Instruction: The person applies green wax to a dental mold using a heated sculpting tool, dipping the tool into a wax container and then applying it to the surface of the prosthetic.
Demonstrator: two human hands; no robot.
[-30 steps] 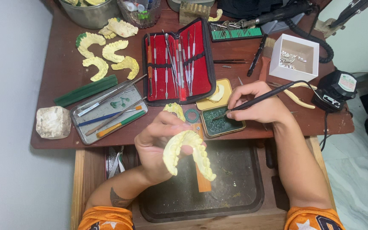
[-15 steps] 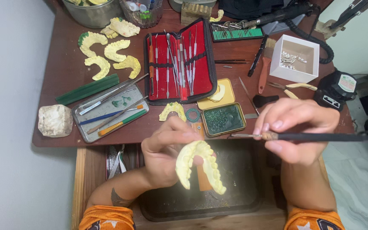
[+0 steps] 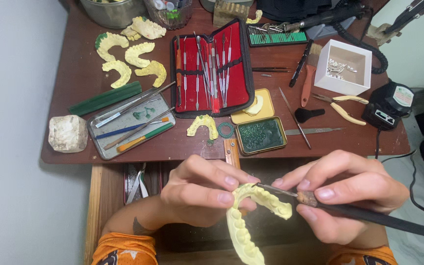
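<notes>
My left hand point(image 3: 199, 194) grips a yellow plaster dental cast point(image 3: 251, 216), a horseshoe-shaped arch of teeth, held up in front of me over the pulled-out drawer. My right hand point(image 3: 346, 194) holds a black-handled carving tool point(image 3: 369, 213); its thin metal tip touches the top of the cast near my left fingertips. Just beyond my hands, an open tin of green wax point(image 3: 261, 135) lies on the brown table point(image 3: 79, 73).
A red instrument case point(image 3: 212, 66) lies open mid-table. Several yellow casts point(image 3: 128, 61) sit at the back left, one more cast point(image 3: 203, 125) near the tin. A metal tray of tools point(image 3: 131, 125), a white stone block point(image 3: 67, 133), a white box point(image 3: 344, 66), pliers point(image 3: 342, 105) and a black device point(image 3: 388, 105) surround them.
My right hand left the wax tin, swung right, then came in to the cast; the tool tip now touches it. My left hand lifted and turned the cast closer.
</notes>
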